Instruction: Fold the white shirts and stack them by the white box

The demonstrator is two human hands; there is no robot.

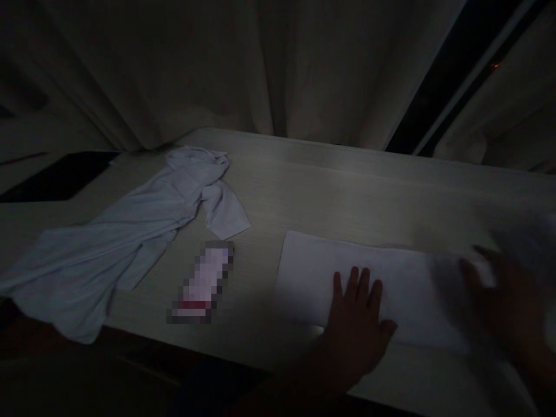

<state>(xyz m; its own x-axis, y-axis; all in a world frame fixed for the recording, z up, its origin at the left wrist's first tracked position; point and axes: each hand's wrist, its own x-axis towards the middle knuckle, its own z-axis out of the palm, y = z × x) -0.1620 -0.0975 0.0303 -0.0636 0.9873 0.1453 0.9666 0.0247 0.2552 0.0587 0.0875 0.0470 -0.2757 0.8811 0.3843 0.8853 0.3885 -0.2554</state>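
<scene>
A white cloth (313, 272), folded into a flat rectangle, lies on the pale wooden table (347, 185) at the near right. My left hand (356, 321) rests flat on its near edge with the fingers spread. My right hand (506, 301) is blurred at the cloth's right end, its fingers closed on a lifted part of the white fabric.
A crumpled white shirt (130, 226) sprawls over the table's left side and hangs over the near edge. A small pixelated pink-and-white object (202, 284) lies between shirt and cloth. Curtains (260, 63) hang behind the table. A dark flat object (56, 176) sits at far left.
</scene>
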